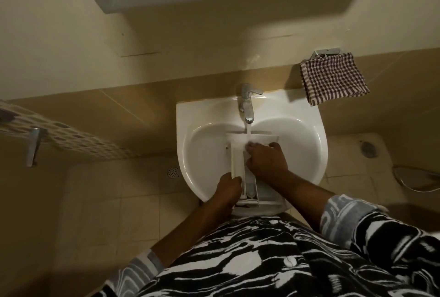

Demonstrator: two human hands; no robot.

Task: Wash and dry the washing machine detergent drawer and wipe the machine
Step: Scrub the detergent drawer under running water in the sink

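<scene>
Left hand [227, 187] grips the left wall of the detergent drawer [238, 157]. The drawer lies in the sink [190, 115], from the near rim to under the tap [247, 106]. Right hand [266, 161] reaches into the drawer, fingers at the running water [248, 130]; I cannot tell if it holds anything. It is best to keep the drawer steady and rub each corner.

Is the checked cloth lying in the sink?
No, the checked cloth hangs from a wall holder beside the sink; the drawer lies in it.
</scene>
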